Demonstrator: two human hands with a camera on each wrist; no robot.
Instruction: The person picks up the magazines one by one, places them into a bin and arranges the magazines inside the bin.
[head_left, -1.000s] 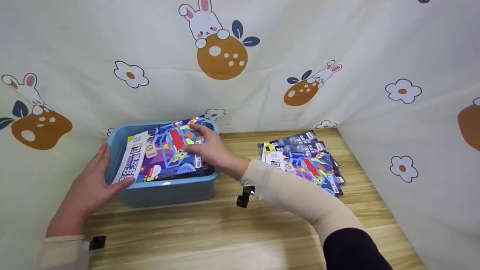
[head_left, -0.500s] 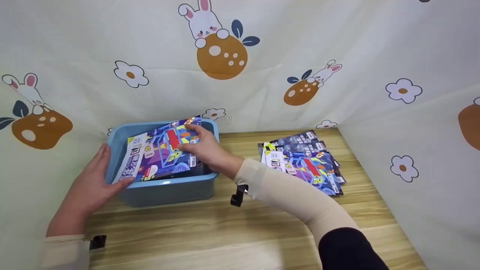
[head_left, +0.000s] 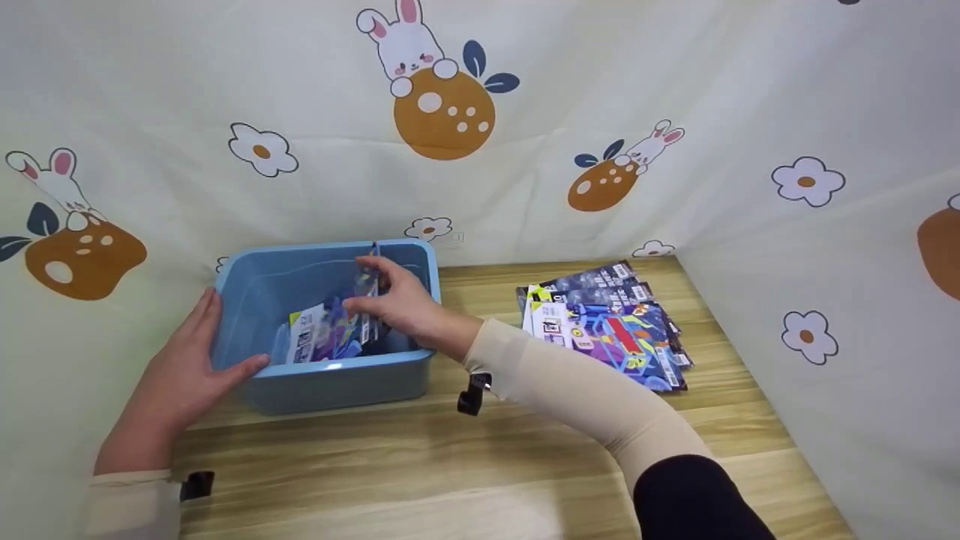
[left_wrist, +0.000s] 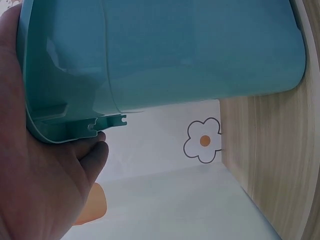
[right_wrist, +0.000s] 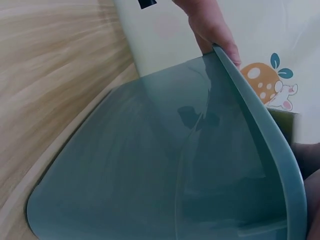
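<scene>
now tilted steeper and lower inside the blue bin (head_left: 334, 386), magazines (head_left: 307, 331) pinched by the right hand (head_left: 401, 300) seem better contained, the left hand (head_left: 180, 367) spread against the bin's left end.

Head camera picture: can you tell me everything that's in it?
Table: 1, tan, at the bottom.
Bin: 1, blue, left on the table.
Held magazine: at least 1, white and purple, inside the bin.
Piled magazines: several, too overlapped to count, multicoloured, right of the bin.
Backdrop: sheets uncountable, pale with rabbits, behind and at the sides.
Wrist clips: 2, black, one per wrist.
Pale sleeves: 2, beige, on the forearms.
Dark sleeve: 1, black, on the right arm.
Left hand: 1, bare, holding the bin's left end.
Right hand: 1, bare, pinching the held magazine.
</scene>
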